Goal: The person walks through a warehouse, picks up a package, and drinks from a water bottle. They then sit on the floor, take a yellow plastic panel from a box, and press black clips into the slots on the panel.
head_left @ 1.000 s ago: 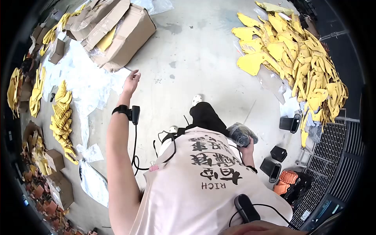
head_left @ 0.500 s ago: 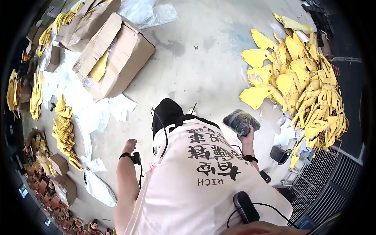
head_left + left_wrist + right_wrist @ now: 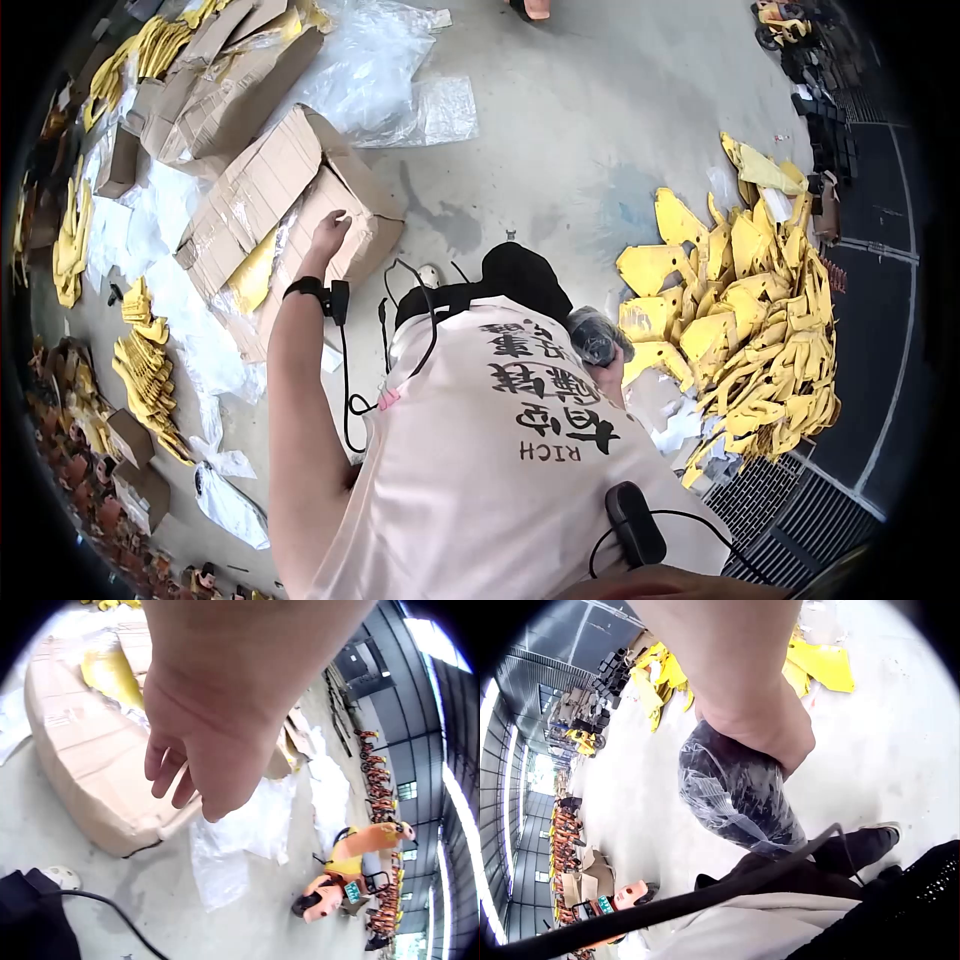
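Note:
My right hand (image 3: 769, 735) grips a dark, rounded bundle (image 3: 731, 787) wrapped in clear plastic film. In the head view that bundle hangs beside my right hip, partly covered by the hand. What the film covers cannot be told. My left hand (image 3: 202, 761) hangs in the air with loosely bent fingers and holds nothing. In the head view it overlaps a large cardboard box (image 3: 362, 225) on the floor, with a yellow panel (image 3: 257, 280) showing through the box's gap.
To the right lies a big heap of yellow panels (image 3: 745, 320). Clear plastic sheeting (image 3: 350, 80) spreads beyond the box, and a row of stacked yellow parts (image 3: 150, 375) lies at left. An orange and yellow scooter (image 3: 349, 866) stands farther off. A black cable (image 3: 705, 896) runs near my body.
I have walked forward, so the box and the yellow heap sit lower and nearer in the head view. My left arm swung back, then forward again. The wrapped bundle stays in my right hand.

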`<state>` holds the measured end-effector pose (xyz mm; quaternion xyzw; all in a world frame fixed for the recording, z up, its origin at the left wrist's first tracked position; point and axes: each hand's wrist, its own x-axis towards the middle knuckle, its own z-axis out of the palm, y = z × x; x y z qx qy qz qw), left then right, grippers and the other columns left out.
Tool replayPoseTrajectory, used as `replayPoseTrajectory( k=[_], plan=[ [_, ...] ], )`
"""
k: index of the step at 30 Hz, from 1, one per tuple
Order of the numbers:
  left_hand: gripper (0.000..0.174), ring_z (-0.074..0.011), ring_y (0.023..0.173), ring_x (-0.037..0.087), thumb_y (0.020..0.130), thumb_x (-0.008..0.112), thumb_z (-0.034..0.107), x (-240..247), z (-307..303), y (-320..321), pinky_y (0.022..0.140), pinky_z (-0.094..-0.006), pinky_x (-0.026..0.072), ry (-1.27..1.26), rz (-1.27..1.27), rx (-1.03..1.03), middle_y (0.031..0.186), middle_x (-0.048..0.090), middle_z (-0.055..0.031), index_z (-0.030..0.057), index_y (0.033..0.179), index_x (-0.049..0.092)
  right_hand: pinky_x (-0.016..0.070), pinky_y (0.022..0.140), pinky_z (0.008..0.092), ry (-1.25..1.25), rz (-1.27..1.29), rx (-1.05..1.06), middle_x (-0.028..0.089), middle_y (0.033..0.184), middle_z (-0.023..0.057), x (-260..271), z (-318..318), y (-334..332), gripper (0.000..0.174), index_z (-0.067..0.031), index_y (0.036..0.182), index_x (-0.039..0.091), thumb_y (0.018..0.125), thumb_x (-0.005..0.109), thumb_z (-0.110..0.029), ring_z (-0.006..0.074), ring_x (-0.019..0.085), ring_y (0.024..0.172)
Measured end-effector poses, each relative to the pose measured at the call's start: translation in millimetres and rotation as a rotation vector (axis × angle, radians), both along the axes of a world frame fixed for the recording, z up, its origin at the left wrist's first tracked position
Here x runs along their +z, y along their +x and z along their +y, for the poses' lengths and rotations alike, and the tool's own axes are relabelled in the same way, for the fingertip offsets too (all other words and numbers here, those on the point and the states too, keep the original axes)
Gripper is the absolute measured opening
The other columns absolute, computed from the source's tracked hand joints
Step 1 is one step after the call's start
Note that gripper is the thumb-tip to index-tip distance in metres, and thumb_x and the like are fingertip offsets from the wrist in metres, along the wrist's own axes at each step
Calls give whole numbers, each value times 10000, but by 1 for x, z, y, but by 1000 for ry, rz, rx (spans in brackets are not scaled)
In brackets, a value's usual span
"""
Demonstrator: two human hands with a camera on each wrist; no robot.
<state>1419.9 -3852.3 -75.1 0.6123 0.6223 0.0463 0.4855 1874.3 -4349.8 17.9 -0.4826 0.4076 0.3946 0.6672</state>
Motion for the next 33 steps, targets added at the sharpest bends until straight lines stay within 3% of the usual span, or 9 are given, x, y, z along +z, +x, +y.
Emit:
replayPoseTrajectory(
  k=[1,4,9,15,18,23,26,29,33],
  plan=[
    [493,-293,1034,620,878,593,367,33,61,37,902,-358,473,84,-93,-60,1067,653,-183,42,1247,560,433,973,405,74,-14,67,629,1139,87,-4,18,13,407,-93,1127,586,760,674,-246,253,584,1061],
    [449,-237,1010,608,926,550,330,113,196,128,888,-332,458,265,-258,-104,1080,645,-158,72,1292,523,480,914,458,56,-592,538,660,1105,63,-15,86,43,326,-136,1068,626,818,583,-341,266,618,1021],
    [448,-174,898,603,916,569,319,91,326,185,840,-305,465,222,-393,119,1012,655,-115,71,1287,531,487,917,446,69,-32,261,667,1083,62,-52,239,170,310,-135,1049,632,796,610,-312,263,627,999],
    [527,-207,783,646,866,611,320,-63,238,88,665,-309,525,-256,-14,386,984,663,-162,-31,1252,533,494,917,437,14,35,260,665,1077,64,-36,468,290,306,-127,1055,624,777,643,-253,275,635,979],
    [389,-175,608,576,887,559,304,-31,171,81,506,-308,447,-641,176,639,869,643,-61,46,1175,599,495,910,449,27,-34,334,662,1073,77,-11,612,323,319,-120,1073,611,771,657,-213,282,632,987],
    [385,-238,942,609,919,528,261,-32,185,92,714,-428,478,-991,200,880,1059,642,-111,21,1220,544,511,897,441,156,-127,570,658,1093,98,25,848,320,339,-80,1117,593,823,618,-246,279,642,978],
    [352,-230,898,617,916,528,258,-28,314,116,672,-432,503,-866,315,682,1039,638,-119,37,1186,569,504,910,440,276,-132,682,658,1091,113,46,977,297,350,-46,1128,578,844,595,-250,277,641,985],
    [347,-194,665,596,916,527,280,-125,477,117,517,-312,461,-721,-99,923,870,626,-69,59,1182,562,511,899,445,358,-138,728,646,1102,117,69,1098,281,325,-56,1149,554,856,579,-193,282,640,984],
    [484,-179,827,619,896,564,279,-48,784,172,701,-300,518,-50,-204,563,988,633,-109,9,1294,502,489,932,470,432,-146,822,624,1132,145,105,1249,252,356,-45,1196,524,862,575,-156,298,616,1033]
  ],
)
